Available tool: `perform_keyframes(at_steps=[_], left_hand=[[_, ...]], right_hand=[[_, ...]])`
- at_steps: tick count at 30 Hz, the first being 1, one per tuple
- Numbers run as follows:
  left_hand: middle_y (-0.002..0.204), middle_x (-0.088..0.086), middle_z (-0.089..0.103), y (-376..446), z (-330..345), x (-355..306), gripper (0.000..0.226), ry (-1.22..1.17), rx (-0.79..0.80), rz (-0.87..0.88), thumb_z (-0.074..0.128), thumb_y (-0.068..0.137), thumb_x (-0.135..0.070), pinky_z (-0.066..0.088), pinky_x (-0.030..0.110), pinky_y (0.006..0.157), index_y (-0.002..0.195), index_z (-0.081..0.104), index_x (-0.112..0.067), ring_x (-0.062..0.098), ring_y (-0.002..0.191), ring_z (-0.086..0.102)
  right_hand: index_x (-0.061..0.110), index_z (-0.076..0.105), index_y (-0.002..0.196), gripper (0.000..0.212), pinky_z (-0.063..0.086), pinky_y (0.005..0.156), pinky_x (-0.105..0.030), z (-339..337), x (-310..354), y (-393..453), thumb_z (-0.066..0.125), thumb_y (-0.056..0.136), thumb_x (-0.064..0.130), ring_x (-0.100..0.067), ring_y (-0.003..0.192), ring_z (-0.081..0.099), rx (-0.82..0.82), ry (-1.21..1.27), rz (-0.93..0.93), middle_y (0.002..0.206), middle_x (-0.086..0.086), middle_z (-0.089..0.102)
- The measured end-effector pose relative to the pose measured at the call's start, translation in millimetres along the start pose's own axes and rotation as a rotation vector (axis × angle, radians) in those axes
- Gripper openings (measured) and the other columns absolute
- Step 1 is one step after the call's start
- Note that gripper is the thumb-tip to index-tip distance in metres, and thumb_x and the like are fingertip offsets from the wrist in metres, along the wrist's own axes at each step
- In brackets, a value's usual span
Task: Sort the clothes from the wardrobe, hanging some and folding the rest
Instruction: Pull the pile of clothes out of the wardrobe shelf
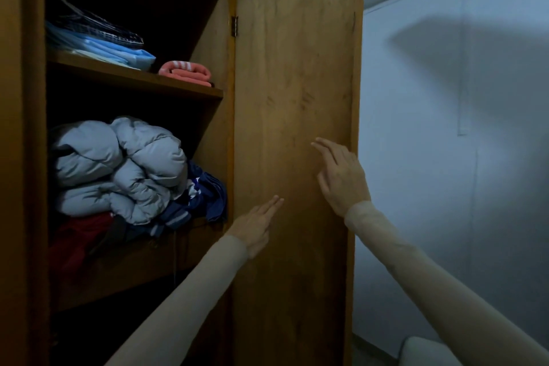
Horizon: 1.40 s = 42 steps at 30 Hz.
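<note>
A wooden wardrobe stands open, its door (297,83) swung out to the right. On the middle shelf a bundled grey puffer jacket (118,166) lies on top of a blue striped garment (202,196) and a dark red one (80,235). The upper shelf carries a folded pink cloth (185,71) and light blue packaged items (113,53). My left hand (255,226) reaches forward with straight fingers at the door's inner face. My right hand (341,175) is higher, fingers spread and relaxed, near the door's outer edge. Both hold nothing.
A pale wall (460,128) lies to the right of the door, with a shadow across it. A light rounded object (421,350) shows at the bottom right corner. The lowest wardrobe compartment (118,321) is dark.
</note>
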State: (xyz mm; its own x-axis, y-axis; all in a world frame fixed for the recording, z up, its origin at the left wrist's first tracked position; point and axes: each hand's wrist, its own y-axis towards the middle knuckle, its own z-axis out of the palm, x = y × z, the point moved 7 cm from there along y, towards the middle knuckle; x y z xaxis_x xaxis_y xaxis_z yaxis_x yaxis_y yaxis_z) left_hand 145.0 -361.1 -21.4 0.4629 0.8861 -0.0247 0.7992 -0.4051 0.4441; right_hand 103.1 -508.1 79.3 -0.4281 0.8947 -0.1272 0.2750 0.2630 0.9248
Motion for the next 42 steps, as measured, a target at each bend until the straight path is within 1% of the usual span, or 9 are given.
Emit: perform_keyframes(at_steps=[3,5,9,16,22,26,31,35,42], left_hand=[[0.158,-0.006,0.0,-10.8,-3.2,21.2,0.064,0.0,0.005,-0.058,0.03,0.098,-0.005,0.023,0.034,0.114,0.151,0.0,-0.024,0.017,0.143,0.015],[0.158,-0.007,0.002,-17.8,-5.7,39.4,0.063,0.005,0.004,-0.1,0.031,0.099,-0.006,0.023,0.034,0.114,0.151,0.002,-0.025,0.017,0.143,0.015],[0.158,-0.007,0.006,-34.2,-14.8,80.5,0.057,0.013,0.006,-0.192,0.029,0.1,-0.01,0.023,0.036,0.114,0.151,0.008,-0.024,0.017,0.143,0.015],[0.156,0.002,0.019,-60.1,-43.4,165.7,0.056,0.06,-0.012,-0.321,0.032,0.098,-0.007,0.028,0.035,0.111,0.15,0.014,-0.018,0.022,0.141,0.024],[0.156,0.004,0.019,-67.0,-71.8,242.2,0.06,0.162,-0.033,-0.412,0.034,0.095,-0.001,0.032,0.033,0.103,0.15,0.016,-0.017,0.025,0.137,0.029],[0.146,0.01,0.036,-66.7,-101.3,290.5,0.055,0.197,-0.206,-0.506,0.039,0.091,-0.003,0.037,0.038,0.101,0.143,0.031,-0.017,0.03,0.127,0.041],[0.128,0.011,0.049,-62.2,-143.1,321.9,0.044,0.331,-0.465,-0.536,0.045,0.087,-0.003,0.033,0.035,0.095,0.13,0.044,-0.011,0.028,0.119,0.042],[0.126,0.013,0.049,-44.9,-163.6,352.3,0.043,0.348,-0.544,-0.548,0.048,0.085,-0.004,0.032,0.032,0.095,0.127,0.045,-0.009,0.027,0.119,0.042],[0.131,0.011,0.045,-9.0,-204.4,401.2,0.036,0.513,-0.593,-0.647,0.039,0.097,-0.023,0.033,0.037,0.103,0.129,0.045,-0.009,0.026,0.124,0.037]], right_hand=[[0.003,0.055,0.124,0.052,0.049,0.091,-0.041,16.5,20.7,2.4,0.065,0.074,-0.001,-0.029,0.111,0.058,0.042,0.068,-0.015,0.123,-0.015,0.059],[0.004,0.053,0.127,0.05,0.048,0.093,-0.04,29.1,34.7,5.6,0.062,0.078,0.001,-0.028,0.113,0.056,0.07,0.093,-0.014,0.124,-0.013,0.057],[0.013,0.043,0.135,0.049,0.04,0.096,-0.03,61.5,65.9,13.0,0.053,0.088,0.008,-0.019,0.119,0.047,0.163,0.151,-0.017,0.133,-0.005,0.047],[0.015,0.039,0.137,0.048,0.036,0.087,-0.023,121.8,140.2,31.6,0.048,0.09,0.008,-0.017,0.11,0.047,0.249,0.348,-0.063,0.129,-0.002,0.047],[0.017,0.036,0.136,0.043,0.039,0.089,-0.027,192.0,195.4,62.9,0.043,0.094,0.015,-0.018,0.117,0.042,0.3,0.359,-0.137,0.133,0.0,0.043],[0.017,0.037,0.135,0.041,0.037,0.088,-0.028,228.5,219.2,90.5,0.042,0.094,0.015,-0.018,0.12,0.04,0.303,0.383,-0.138,0.135,0.0,0.041],[0.019,0.035,0.135,0.042,0.034,0.089,-0.031,270.2,236.9,123.8,0.044,0.094,0.019,-0.019,0.121,0.038,0.3,0.383,-0.112,0.134,0.0,0.04],[0.018,0.032,0.138,0.05,0.033,0.098,-0.04,302.8,243.0,160.4,0.048,0.092,0.03,-0.025,0.128,0.032,0.345,0.418,-0.024,0.139,-0.005,0.035],[0.022,0.026,0.143,0.063,0.025,0.108,-0.048,343.2,256.2,241.1,0.048,0.09,0.046,-0.029,0.137,0.021,0.353,0.513,0.087,0.15,-0.007,0.023]])
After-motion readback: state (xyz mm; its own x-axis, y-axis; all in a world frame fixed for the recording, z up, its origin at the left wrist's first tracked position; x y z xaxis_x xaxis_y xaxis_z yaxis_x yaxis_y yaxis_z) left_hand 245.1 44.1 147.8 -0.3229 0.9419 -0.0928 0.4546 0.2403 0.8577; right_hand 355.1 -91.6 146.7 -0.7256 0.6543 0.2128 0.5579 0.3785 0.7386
